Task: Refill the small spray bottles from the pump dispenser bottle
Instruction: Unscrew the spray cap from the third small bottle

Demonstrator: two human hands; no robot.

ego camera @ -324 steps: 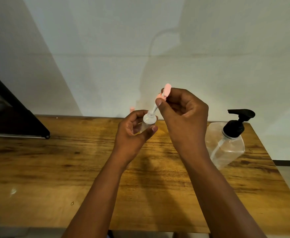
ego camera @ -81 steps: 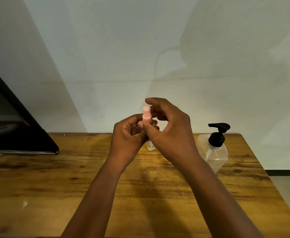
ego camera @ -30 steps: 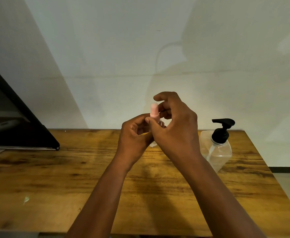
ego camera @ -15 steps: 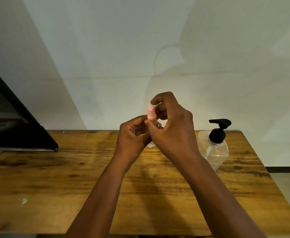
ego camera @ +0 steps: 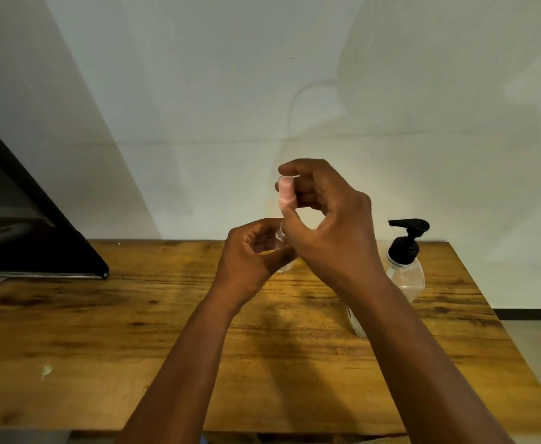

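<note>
Left hand curls around small clear spray bottle above wooden table, right hand pinches its pink cap, pump dispenser bottle right of the hands on the table

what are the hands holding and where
Left hand grips the small spray bottle by its clear body; right hand pinches its pink cap.

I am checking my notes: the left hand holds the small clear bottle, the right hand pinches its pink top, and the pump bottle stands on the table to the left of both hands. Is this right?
One thing is wrong. The head view shows the pump bottle standing to the right of both hands, not the left. The rest holds: the left hand holds the small clear bottle and the right hand pinches its pink top.
</note>
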